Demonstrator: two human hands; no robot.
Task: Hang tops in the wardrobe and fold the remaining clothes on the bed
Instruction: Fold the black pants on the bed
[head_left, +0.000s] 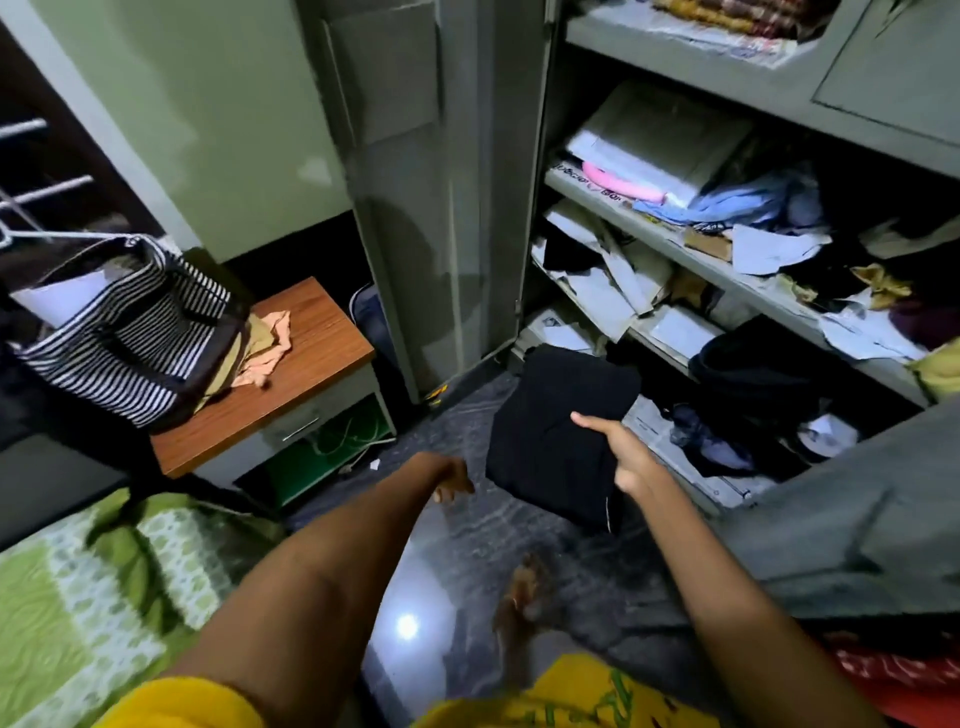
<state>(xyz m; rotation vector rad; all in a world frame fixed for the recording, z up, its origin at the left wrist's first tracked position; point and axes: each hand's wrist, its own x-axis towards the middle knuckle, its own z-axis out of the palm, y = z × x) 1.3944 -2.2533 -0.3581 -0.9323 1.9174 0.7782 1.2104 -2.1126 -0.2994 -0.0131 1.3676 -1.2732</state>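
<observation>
Right hand (621, 452) grips a folded black garment (556, 436) before the open wardrobe (675, 244) — left hand (452, 480), loosely curled, holds nothing; shelving it likely follows.

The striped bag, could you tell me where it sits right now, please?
In the head view the striped bag sits at the left, on the wooden bedside table, beside a peach cloth and left of the open wardrobe door.
</observation>
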